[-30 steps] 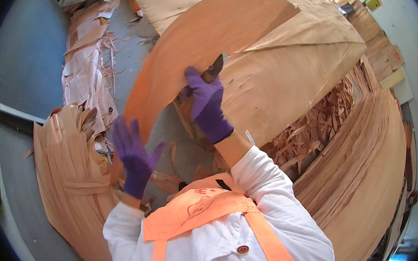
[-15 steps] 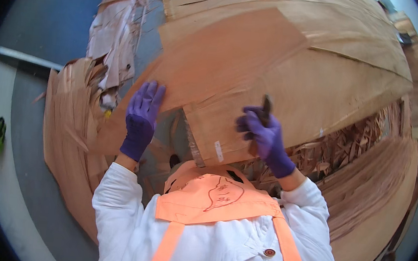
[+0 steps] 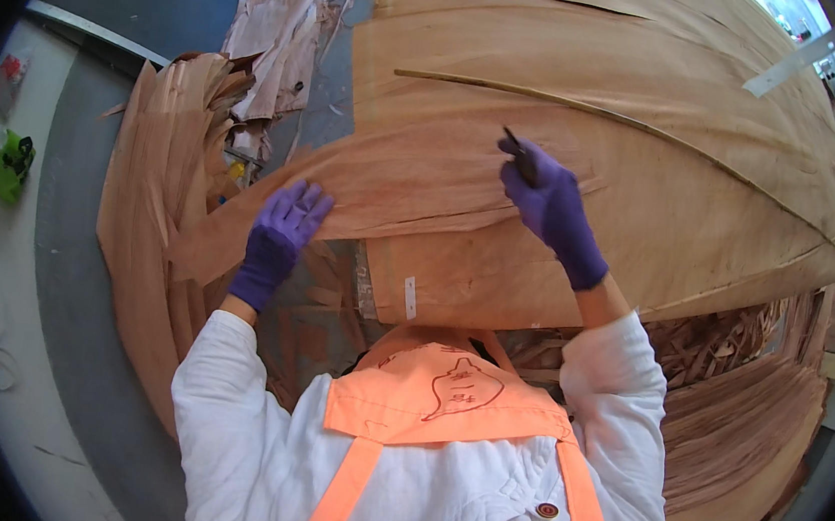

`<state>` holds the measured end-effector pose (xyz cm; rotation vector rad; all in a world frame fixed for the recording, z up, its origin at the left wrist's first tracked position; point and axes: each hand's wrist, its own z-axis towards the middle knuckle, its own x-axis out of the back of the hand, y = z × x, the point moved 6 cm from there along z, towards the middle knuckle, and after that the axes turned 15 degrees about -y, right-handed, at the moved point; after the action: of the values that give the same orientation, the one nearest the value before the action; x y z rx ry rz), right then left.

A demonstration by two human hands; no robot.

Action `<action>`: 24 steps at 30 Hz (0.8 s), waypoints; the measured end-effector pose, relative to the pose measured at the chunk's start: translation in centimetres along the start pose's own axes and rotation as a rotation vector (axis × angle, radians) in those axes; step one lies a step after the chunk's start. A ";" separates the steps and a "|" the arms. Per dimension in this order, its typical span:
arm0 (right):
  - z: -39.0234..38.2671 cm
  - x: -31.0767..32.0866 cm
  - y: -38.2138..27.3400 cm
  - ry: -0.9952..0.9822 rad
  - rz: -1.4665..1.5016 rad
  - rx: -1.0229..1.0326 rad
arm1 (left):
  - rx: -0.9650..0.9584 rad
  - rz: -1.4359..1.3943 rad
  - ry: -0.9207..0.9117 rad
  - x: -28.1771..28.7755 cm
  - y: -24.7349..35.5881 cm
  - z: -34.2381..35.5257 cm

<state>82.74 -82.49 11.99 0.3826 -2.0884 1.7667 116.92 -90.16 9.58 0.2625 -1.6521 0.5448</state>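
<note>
My left hand [image 3: 284,233], in a purple glove, lies with its fingers stretched out on a thin reddish wood veneer sheet [image 3: 395,178]. The sheet slants across the corner of a broad stack of paler veneer [image 3: 659,254], and its left end hangs past the stack. Farther right, my right hand [image 3: 549,198], gloved the same, is closed round a dark knife [image 3: 520,153] pointing up and left. It is over the right part of the reddish sheet; whether the tip touches the wood I cannot tell.
A long thin wooden strip [image 3: 554,99] runs across the stack. Bent veneer sheets [image 3: 157,195] stand at the left, with torn veneer [image 3: 283,37] beyond. Veneer scraps [image 3: 681,346] and another pile [image 3: 753,433] lie at the right. A green bag [image 3: 6,166] sits far left.
The reddish sheet's far edge has come nearer to me, uncovering the thin strip. My right hand has moved up and away from my body with the knife. My left hand remains on the sheet.
</note>
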 end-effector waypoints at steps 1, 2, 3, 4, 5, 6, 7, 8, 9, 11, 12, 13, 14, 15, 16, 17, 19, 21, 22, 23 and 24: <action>1.5 -0.9 0.4 -0.057 -0.021 -0.036 | -0.003 0.018 -0.058 -0.3 -0.1 -0.1; 2.3 -1.4 1.0 -0.112 -0.052 -0.078 | -0.010 0.028 -0.110 0.1 -0.1 0.3; 2.5 -1.5 1.7 -0.076 -0.132 -0.037 | -0.021 0.044 -0.165 1.0 -0.1 0.7; 2.5 -1.5 2.6 -0.040 -0.213 0.005 | -0.021 -0.093 -0.197 2.4 -0.2 0.7; 2.5 -1.1 2.8 0.001 -0.301 0.043 | -0.029 -0.232 -0.221 4.3 0.2 1.2; 2.5 -1.2 2.7 0.005 -0.296 0.029 | -0.030 -0.374 -0.254 5.1 0.9 1.4; 2.2 -1.2 2.6 0.005 -0.292 0.011 | 0.004 -0.567 -0.137 5.4 1.5 2.3; 2.3 -1.3 2.4 0.006 -0.288 0.007 | 0.049 -0.750 -0.011 5.7 1.7 3.8; 2.5 -1.4 1.9 0.005 -0.275 0.007 | 0.095 -0.925 0.119 5.9 1.8 5.4; 2.5 -1.8 1.0 -0.009 -0.252 -0.002 | 0.312 -0.875 0.374 4.1 3.0 8.4; 2.6 -1.6 0.9 -0.003 -0.271 0.003 | 0.368 -0.768 0.397 3.0 4.1 9.4; 2.5 -1.5 1.1 0.000 -0.290 0.005 | 0.425 -0.665 0.414 1.8 5.3 10.3; 2.5 -1.5 1.1 0.004 -0.301 0.009 | 0.481 -0.553 0.423 1.9 5.7 10.7; 2.3 -1.4 1.2 -0.020 -0.207 0.006 | 0.483 -0.525 0.426 1.9 6.0 10.8; 2.1 -1.3 1.1 -0.046 -0.113 0.002 | 0.487 -0.497 0.428 1.9 6.3 10.8; 1.7 -1.2 1.0 -0.071 -0.016 -0.005 | 0.489 -0.467 0.427 2.1 6.6 10.8; 1.3 -1.0 1.4 -0.309 0.290 -0.100 | 0.517 -0.448 0.411 1.8 6.6 10.5; 0.6 -1.0 0.2 -0.445 0.498 -0.184 | 0.555 -0.411 0.385 2.3 6.6 10.4; 0.3 -1.3 -1.3 -0.474 0.553 -0.216 | 0.592 -0.383 0.362 2.8 6.6 10.2; 0.0 -1.9 -2.0 -0.495 0.604 -0.246 | 0.623 -0.358 0.346 3.1 6.6 10.0; -0.1 -3.0 -1.7 -0.514 0.696 -0.225 | 0.635 -0.354 0.336 2.9 6.7 10.0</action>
<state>86.18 -82.77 12.17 0.0316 -3.0305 1.8808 104.62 -88.88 10.32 0.8616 -1.0389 0.7810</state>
